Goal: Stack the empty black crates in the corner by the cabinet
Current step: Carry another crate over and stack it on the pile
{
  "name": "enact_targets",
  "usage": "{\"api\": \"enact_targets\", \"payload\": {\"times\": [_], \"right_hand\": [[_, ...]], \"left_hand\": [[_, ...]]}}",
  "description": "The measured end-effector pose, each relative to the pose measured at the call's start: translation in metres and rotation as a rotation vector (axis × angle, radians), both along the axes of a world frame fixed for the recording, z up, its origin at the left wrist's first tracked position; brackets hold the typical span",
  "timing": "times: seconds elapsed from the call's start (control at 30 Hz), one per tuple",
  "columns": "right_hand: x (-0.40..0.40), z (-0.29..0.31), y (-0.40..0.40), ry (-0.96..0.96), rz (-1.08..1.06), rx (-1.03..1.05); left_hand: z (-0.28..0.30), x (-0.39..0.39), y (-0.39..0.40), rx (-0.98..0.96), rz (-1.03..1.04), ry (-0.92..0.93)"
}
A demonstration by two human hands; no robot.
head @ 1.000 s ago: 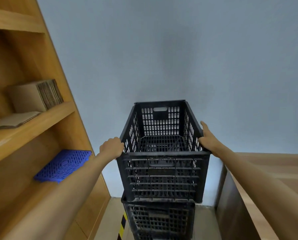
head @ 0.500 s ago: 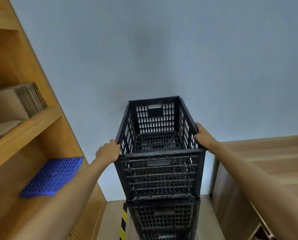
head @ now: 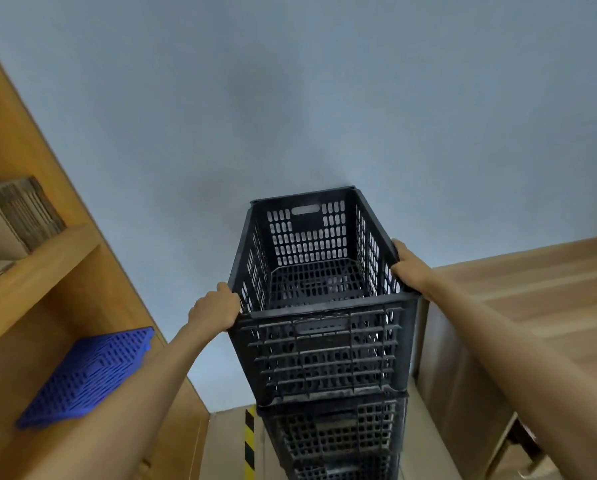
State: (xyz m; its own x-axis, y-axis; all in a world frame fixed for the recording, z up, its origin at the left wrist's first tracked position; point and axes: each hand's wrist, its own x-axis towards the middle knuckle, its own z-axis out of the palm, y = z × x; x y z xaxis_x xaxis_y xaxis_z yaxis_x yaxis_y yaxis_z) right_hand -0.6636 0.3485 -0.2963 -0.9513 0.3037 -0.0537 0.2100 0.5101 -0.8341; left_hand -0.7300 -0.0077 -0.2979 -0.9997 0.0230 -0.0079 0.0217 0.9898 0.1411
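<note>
An empty black slatted crate sits on top of another black crate against the grey wall, between a wooden shelf unit and a wooden cabinet. My left hand grips the top crate's left rim near its front corner. My right hand holds the right rim, fingers along the edge. The lower crate's bottom is cut off by the frame.
The wooden shelf unit stands at the left, holding a blue plastic grid panel and stacked cardboard. A wooden cabinet stands at the right. Yellow-black hazard tape marks the floor beside the stack.
My view has shifted right and slightly up; the shelf unit has slid toward the left edge. Both hands stay on the top crate's rims, which rests on the lower crate.
</note>
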Motion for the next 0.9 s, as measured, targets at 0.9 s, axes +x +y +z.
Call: {"api": "enact_targets", "payload": {"times": [0.9], "right_hand": [[-0.025,-0.027,0.024,0.097,0.127,-0.283]], "left_hand": [[0.032,0.041,0.052,-0.280,0.228,-0.012]]}}
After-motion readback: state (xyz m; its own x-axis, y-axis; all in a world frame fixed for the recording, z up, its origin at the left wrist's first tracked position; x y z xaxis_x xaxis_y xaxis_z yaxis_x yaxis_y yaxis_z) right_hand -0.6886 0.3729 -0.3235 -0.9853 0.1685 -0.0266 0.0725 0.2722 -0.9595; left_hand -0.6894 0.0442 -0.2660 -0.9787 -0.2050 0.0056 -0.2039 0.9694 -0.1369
